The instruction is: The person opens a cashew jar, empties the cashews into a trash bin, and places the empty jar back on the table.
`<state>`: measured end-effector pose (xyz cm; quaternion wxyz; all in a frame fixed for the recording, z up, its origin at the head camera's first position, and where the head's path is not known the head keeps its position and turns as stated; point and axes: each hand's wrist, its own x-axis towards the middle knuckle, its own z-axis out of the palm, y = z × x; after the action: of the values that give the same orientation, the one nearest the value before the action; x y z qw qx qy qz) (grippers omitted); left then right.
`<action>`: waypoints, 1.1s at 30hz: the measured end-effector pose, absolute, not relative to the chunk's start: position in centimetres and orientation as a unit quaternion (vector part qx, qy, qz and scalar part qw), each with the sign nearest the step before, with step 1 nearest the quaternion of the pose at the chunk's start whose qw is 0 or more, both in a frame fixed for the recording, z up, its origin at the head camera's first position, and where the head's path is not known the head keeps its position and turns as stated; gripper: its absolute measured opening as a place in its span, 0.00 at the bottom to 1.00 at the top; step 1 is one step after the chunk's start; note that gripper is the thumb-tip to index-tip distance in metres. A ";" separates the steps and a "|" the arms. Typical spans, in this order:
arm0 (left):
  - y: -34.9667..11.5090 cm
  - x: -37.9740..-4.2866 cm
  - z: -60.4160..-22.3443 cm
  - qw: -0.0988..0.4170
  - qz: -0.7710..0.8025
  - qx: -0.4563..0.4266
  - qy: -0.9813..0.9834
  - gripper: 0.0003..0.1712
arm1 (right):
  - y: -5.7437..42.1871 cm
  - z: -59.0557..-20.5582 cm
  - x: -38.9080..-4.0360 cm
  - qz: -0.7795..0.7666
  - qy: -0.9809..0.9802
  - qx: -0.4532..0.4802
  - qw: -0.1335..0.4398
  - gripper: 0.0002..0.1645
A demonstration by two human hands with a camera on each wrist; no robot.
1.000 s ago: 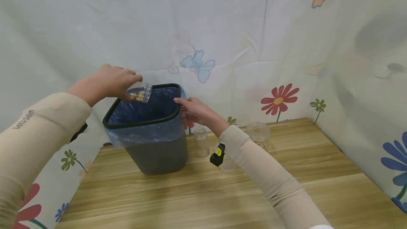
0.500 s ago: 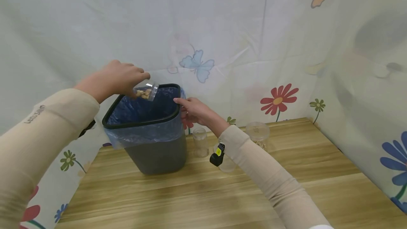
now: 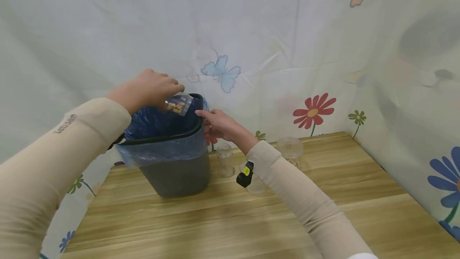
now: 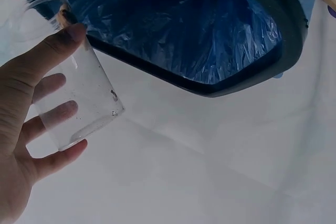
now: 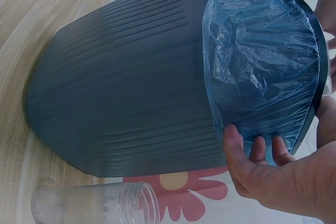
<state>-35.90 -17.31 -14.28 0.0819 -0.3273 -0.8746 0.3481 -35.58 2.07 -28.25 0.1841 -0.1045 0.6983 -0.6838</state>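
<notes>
In the head view my left hand (image 3: pixel 152 89) grips a clear plastic jar (image 3: pixel 179 104) tipped on its side over the trash bin, its mouth toward the right. Pale tan nuts (image 3: pixel 175 108) lie along the jar's lower side. The left wrist view shows thumb and fingers curled around the jar (image 4: pixel 86 98) beside the bin's rim (image 4: pixel 210 88). My right hand (image 3: pixel 221 125) holds the right rim of the grey trash bin (image 3: pixel 176 177), thumb over the edge. In the right wrist view its fingers curl against the blue liner (image 5: pixel 257 72) folded over the outside.
Right of the bin a lidless clear jar (image 3: pixel 225 162) stands on the wooden table (image 3: pixel 223 219). Behind the right forearm are a clear lidded jar (image 3: pixel 292 149) with small pieces inside and a low clear round item (image 3: pixel 256 186). A flower-printed sheet (image 3: pixel 251 19) hangs close behind.
My left hand has moved to the right with the jar, farther over the bin's opening. The nuts have shifted inside the jar. My right hand keeps its hold on the rim.
</notes>
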 end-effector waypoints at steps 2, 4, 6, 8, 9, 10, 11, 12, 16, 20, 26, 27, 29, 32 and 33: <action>-17.1 -35.9 -14.4 0.084 0.356 -0.333 -0.869 0.42 | 2.1 -28.2 -35.6 -0.684 0.698 -0.103 0.183 0.27; -17.0 -35.9 -14.5 0.084 0.364 -0.337 -0.864 0.42 | 2.1 -28.1 -35.6 -0.685 0.698 -0.105 0.182 0.26; -16.9 -35.9 -14.6 0.086 0.372 -0.339 -0.860 0.41 | 2.0 -28.1 -35.6 -0.687 0.695 -0.109 0.184 0.24; -16.9 -35.9 -14.9 0.086 0.379 -0.336 -0.858 0.40 | 2.0 -28.1 -35.5 -0.689 0.691 -0.115 0.187 0.24; -16.9 -35.8 -15.0 0.085 0.380 -0.335 -0.858 0.40 | 2.0 -28.1 -35.5 -0.688 0.691 -0.117 0.188 0.25; -16.9 -35.8 -15.1 0.085 0.382 -0.333 -0.858 0.40 | 1.9 -28.2 -35.5 -0.688 0.690 -0.119 0.189 0.25; -16.8 -35.8 -15.3 0.084 0.381 -0.331 -0.859 0.41 | 1.9 -28.2 -35.5 -0.687 0.691 -0.121 0.190 0.25; -16.9 -35.9 -15.5 0.082 0.381 -0.329 -0.860 0.41 | 1.9 -28.2 -35.5 -0.686 0.692 -0.122 0.189 0.26; -16.9 -35.9 -16.1 0.077 0.379 -0.326 -0.863 0.42 | 1.9 -28.3 -35.4 -0.679 0.697 -0.132 0.189 0.26; -16.9 -35.9 -16.5 0.074 0.378 -0.324 -0.864 0.44 | 1.8 -28.3 -35.3 -0.678 0.695 -0.143 0.193 0.28; -16.8 -35.8 -16.3 0.075 0.375 -0.321 -0.867 0.46 | 1.7 -28.4 -35.4 -0.671 0.710 -0.119 0.180 0.25; -16.8 -35.8 -16.2 0.076 0.375 -0.321 -0.866 0.46 | 1.7 -28.3 -35.4 -0.669 0.713 -0.112 0.177 0.26; -17.0 -35.8 -16.1 0.078 0.374 -0.319 -0.867 0.47 | 1.7 -28.3 -35.3 -0.666 0.719 -0.099 0.173 0.30; -17.3 -35.8 -16.0 0.080 0.371 -0.318 -0.869 0.46 | 1.6 -28.3 -35.3 -0.666 0.722 -0.087 0.168 0.38; -17.5 -35.8 -16.0 0.081 0.372 -0.317 -0.869 0.45 | 1.6 -28.2 -35.3 -0.665 0.722 -0.086 0.168 0.39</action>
<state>-35.76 -17.47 -16.02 0.0808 -0.3169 -0.8689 0.3716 -35.34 1.62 -28.25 0.1680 -0.0862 0.7222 -0.6654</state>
